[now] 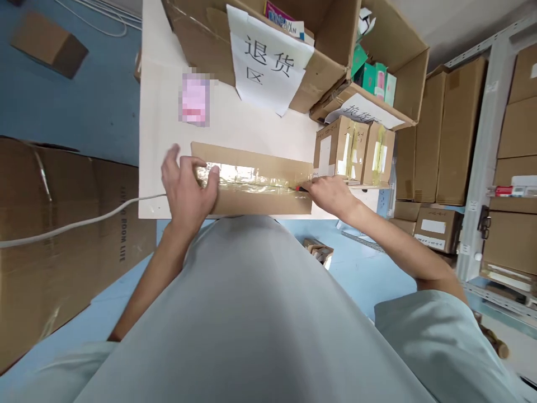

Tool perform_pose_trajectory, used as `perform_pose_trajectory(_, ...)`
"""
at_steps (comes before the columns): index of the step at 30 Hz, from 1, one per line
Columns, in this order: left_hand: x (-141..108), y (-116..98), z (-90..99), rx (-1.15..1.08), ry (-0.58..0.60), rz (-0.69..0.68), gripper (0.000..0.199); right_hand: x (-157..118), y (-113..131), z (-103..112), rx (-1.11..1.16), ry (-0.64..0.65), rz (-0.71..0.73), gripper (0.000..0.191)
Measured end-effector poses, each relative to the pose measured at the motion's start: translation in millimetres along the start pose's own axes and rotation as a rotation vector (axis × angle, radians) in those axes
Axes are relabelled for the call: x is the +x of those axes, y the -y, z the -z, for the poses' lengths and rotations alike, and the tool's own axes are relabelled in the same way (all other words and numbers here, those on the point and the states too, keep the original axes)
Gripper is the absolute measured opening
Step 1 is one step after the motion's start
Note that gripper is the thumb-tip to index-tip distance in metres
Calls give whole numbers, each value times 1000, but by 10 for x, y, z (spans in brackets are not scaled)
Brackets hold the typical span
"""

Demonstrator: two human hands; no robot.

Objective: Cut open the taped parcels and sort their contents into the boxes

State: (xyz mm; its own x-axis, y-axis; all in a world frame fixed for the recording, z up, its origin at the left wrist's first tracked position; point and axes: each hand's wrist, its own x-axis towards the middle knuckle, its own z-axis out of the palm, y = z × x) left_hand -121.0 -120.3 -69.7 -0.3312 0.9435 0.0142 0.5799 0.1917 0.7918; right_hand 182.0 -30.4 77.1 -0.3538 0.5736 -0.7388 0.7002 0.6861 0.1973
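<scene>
A long cardboard box (268, 202) lies across the near edge of the white table, with shiny clear tape (251, 178) along the seam of its top. My left hand (187, 184) is at the box's left end, thumb and index finger bent onto the taped top, other fingers raised beyond the end. At the opposite end, my right hand (329, 193) is closed around a small red-and-black tool (300, 188). The tool's tip meets the tape seam; most of it is hidden in the fingers, and I cannot make out a blade.
A blurred pink item (195, 99) lies on the white table (161, 123). Behind stand open cartons (201, 39) with paper signs, holding small packages. Two taped boxes (350, 148) sit right of my right hand. A white cable (84, 225) runs in from the left.
</scene>
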Motion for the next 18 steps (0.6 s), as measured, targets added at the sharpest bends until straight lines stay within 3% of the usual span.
perform_pose_trajectory(2,-5,-241,-136,101,-22,-60,46,22,-37,-25,27,-17,39,41)
perform_pose_trajectory(5,0,-417,-309,161,109,-146,61,25,-127,-95,64,-41,83,44)
perform_pose_trajectory(9,27,-382,-398,274,130,-189,73,-31,-343,-291,91,-47,61,41)
perform_pose_trajectory(18,2,-406,-488,394,102,-198,73,-100,-847,-793,224,-8,130,36)
